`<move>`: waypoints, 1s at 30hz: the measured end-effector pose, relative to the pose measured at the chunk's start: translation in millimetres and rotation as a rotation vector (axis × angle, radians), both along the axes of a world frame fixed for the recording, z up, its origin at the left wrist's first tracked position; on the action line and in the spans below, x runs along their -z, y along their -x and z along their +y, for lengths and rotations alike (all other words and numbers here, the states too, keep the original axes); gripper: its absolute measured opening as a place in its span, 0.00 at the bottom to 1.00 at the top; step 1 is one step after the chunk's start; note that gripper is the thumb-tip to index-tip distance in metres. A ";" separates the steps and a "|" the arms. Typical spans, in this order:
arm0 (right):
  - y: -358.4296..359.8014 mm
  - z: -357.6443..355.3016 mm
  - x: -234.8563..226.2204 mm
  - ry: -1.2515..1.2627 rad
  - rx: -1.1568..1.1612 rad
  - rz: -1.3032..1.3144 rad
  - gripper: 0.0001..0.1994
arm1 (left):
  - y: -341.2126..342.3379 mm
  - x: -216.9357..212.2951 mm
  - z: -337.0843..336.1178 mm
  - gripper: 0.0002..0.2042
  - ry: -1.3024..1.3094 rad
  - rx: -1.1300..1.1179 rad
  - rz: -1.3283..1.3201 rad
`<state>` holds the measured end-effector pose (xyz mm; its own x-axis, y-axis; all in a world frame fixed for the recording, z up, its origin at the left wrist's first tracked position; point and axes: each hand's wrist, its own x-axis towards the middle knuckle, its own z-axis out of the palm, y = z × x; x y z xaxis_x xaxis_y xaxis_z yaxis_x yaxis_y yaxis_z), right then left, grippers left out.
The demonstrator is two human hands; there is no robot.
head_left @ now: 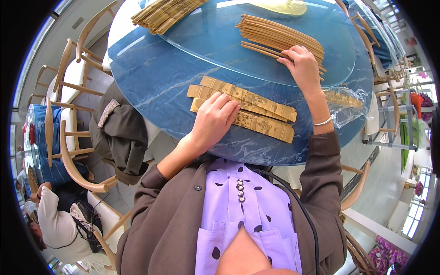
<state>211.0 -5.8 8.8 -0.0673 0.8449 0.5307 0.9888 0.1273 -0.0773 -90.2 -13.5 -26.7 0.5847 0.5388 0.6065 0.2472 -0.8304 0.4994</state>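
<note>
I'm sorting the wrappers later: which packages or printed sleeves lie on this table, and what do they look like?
Paper sleeves: three long flat gold strips with dark print, near table edge, under the left hand.
Plastic bag: clear, crumpled, holding more gold sleeves, beside the right wrist.
Sleeve bundle: gold stack, far left on the glass turntable.

Bare blue tabletop (156,78) is left open at the left. The right is crowded by chopsticks (279,34), gold sleeves (247,110) and a plastic bag (348,103).
</note>
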 end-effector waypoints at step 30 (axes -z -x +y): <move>7.6 -4.7 11.9 -0.028 -0.029 -0.053 0.09 | -1.8 -4.0 -1.9 0.04 -0.052 -0.042 -0.003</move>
<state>203.3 -10.5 -3.2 -0.1200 0.8272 0.5489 0.9873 0.1572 -0.0212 -88.4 -15.5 -22.7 0.5606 0.5304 0.6360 0.2809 -0.8443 0.4564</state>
